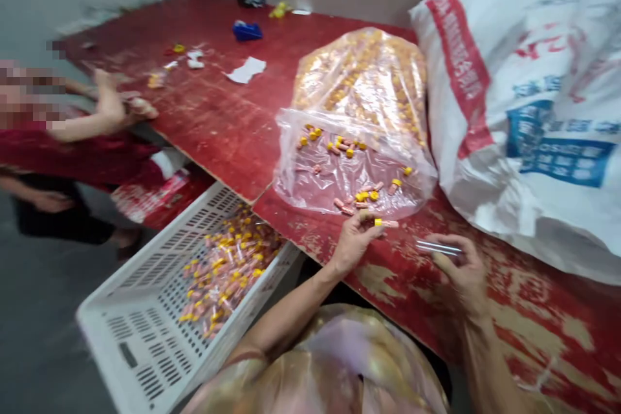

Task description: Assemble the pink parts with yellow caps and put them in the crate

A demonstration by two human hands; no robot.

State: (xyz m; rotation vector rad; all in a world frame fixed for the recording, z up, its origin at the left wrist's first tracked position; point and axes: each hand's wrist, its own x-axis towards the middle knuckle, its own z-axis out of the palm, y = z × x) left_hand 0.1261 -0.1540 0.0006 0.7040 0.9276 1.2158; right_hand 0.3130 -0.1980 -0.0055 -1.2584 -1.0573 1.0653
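Between thumb and fingertips my left hand [353, 240] pinches a small pinkish tube with a yellow cap [387, 224], held level above the table's front edge. My right hand [463, 268] is closed around two thin shiny metal rods [439, 247]; whether they join like tweezers I cannot tell. Their tips point left, apart from the tube. Just beyond my left hand lies the mouth of a clear plastic bag [310, 191]. Several loose yellow-capped tubes [366, 196] rest at its mouth, and many more fill its back part.
Left of me a white slotted crate [97, 310] holds many yellow-capped tubes. A large white printed sack [543, 142] bulges at the right. On the worn red table [213, 110] are a paper scrap [246, 70] and a blue object [246, 30]. Another person [97, 116] is at the left edge.
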